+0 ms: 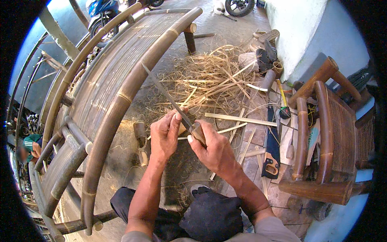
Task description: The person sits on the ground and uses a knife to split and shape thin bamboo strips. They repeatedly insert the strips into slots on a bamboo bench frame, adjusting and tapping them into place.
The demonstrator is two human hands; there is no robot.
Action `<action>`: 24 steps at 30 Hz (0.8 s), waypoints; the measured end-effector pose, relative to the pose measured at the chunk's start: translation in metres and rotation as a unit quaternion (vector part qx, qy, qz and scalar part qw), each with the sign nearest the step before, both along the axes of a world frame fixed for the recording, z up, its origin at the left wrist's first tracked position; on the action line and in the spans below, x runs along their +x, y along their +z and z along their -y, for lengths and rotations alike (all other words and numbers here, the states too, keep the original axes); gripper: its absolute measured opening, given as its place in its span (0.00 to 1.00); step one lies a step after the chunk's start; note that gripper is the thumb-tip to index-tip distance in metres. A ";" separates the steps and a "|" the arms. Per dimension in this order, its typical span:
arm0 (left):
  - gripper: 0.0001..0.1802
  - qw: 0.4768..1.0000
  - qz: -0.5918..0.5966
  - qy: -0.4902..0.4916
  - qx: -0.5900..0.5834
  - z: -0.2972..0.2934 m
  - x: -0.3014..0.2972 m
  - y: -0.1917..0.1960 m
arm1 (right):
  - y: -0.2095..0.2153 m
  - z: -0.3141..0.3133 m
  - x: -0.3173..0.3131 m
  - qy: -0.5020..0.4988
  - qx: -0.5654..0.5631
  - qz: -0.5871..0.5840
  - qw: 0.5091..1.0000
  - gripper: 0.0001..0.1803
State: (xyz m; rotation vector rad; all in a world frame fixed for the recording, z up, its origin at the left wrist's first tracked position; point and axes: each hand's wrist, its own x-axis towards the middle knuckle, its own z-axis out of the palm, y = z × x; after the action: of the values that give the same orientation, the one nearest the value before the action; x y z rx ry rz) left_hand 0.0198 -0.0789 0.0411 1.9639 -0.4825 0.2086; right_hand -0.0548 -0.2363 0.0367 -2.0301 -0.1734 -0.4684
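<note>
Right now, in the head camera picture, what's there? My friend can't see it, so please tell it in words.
A person's right hand grips a long knife by its handle, while the left hand pinches a small piece of bamboo against the blade. A curved bamboo bench stands at left, shavings and a handsaw lie on the floor.

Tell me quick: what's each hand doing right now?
Left hand: closed, pinching a small piece of wood against the blade.
Right hand: closed grip on the handle of a long knife.
</note>
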 end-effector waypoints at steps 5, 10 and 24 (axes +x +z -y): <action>0.23 1.000 -0.021 -0.016 0.009 -0.001 0.000 0.004 | -0.003 -0.002 -0.001 -0.010 -0.050 0.015 0.999 0.23; 0.22 1.000 0.004 -0.017 0.006 -0.004 0.003 0.000 | -0.002 -0.002 0.002 0.018 -0.008 -0.028 0.999 0.25; 0.15 0.906 0.407 0.089 -0.075 0.016 0.056 0.125 | 0.020 0.014 -0.001 0.018 -0.035 -0.110 0.993 0.19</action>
State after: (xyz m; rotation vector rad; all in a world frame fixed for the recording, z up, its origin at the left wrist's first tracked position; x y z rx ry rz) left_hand 0.0762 -0.0948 0.1659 1.6994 -0.7850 1.1765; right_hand -0.0555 -0.2501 0.0567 -2.1272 -0.0917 -0.2157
